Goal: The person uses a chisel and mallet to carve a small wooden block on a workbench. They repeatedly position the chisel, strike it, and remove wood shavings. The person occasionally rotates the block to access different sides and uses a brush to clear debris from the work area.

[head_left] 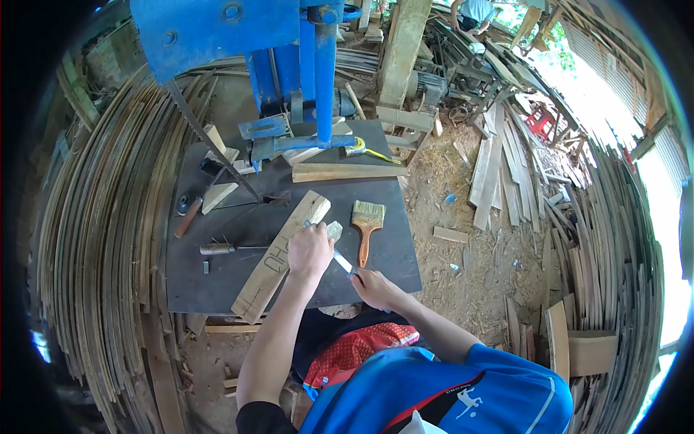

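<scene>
My left hand (310, 249) grips a small pale block (333, 231) and the upper end of a thin metal blade (342, 260) over the table (195, 282). My right hand (369, 286) is closed on the lower end of this tool; its handle is mostly hidden. Under my left hand lies a timber piece (254, 293) with dark marking. To the right is a wooden-handled paintbrush (363, 235). Left of the timber are a wooden-handled tool (224, 249) and a small metal piece (207, 266).
A blue bandsaw (217, 29) stands over the table, its blade (220, 155) running down to the top. Offcuts and a yellow tape measure (356, 147) lie behind. Long boards (108, 239) line both sides; sawdust covers the floor (463, 267). Another person (473, 16) is at the back right.
</scene>
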Motion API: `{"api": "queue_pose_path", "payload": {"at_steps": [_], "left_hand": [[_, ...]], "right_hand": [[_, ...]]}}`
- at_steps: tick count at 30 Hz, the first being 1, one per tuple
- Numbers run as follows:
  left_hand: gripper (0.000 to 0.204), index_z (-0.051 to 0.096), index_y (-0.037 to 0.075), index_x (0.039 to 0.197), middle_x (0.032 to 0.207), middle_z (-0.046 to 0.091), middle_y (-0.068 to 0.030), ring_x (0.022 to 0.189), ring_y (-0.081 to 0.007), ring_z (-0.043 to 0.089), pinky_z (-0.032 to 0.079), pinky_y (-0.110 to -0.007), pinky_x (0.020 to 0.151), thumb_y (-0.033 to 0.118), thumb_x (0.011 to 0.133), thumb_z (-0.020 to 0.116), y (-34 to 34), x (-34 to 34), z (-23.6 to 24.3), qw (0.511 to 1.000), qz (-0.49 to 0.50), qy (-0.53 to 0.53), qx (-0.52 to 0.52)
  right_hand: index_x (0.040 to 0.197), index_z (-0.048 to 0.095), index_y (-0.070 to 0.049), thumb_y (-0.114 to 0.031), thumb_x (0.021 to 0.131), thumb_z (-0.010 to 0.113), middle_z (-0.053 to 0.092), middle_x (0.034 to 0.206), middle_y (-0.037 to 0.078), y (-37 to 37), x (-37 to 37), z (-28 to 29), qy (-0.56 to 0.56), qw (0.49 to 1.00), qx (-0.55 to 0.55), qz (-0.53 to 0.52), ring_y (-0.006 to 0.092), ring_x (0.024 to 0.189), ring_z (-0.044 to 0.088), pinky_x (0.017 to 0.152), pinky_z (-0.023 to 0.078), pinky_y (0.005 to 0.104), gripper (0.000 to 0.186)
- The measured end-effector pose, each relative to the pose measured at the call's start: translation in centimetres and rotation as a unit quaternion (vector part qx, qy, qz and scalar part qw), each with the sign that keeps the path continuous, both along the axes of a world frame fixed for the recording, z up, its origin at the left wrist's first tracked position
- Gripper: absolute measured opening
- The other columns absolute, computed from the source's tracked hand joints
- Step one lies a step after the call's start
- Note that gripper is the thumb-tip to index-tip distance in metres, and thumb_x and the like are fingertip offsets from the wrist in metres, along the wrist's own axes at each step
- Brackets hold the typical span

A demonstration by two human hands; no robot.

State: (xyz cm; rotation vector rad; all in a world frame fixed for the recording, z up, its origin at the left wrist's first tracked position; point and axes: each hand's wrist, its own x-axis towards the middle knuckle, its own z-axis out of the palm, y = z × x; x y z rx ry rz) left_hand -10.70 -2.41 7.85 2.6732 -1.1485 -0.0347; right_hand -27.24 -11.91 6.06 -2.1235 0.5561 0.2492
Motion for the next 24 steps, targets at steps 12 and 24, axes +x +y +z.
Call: {"api": "queue_pose_path", "payload": {"at_steps": [12,24], "left_hand": [[0.029,0.068,0.007,0.100,0.089,0.073,-0.0135,0.082,-0.0290,0.074,0.060,-0.039,0.072,0.031,0.085,0.074,0.0,-0.4,0.3,1.000,-0.004,-0.008,0.005],[0.030,0.066,0.007,0.101,0.086,0.072,-0.0142,0.083,-0.0292,0.073,0.059,-0.040,0.073,0.032,0.086,0.074,0.1,-0.6,0.2,1.000,-0.003,-0.018,-0.001]], "right_hand": [[0.092,0.058,0.006,-0.030,0.104,0.046,0.064,0.076,0.029,0.3,1.3,-1.7,-0.033,0.999,0.002,-0.005,0.0482,0.076,0.065,0.069,0.050,0.0552,0.040],[0.091,0.060,0.005,-0.031,0.103,0.046,0.066,0.079,0.029,-0.8,-1.9,-3.4,-0.048,0.997,-0.055,0.026,0.0481,0.082,0.065,0.077,0.050,0.0560,0.040]]}}
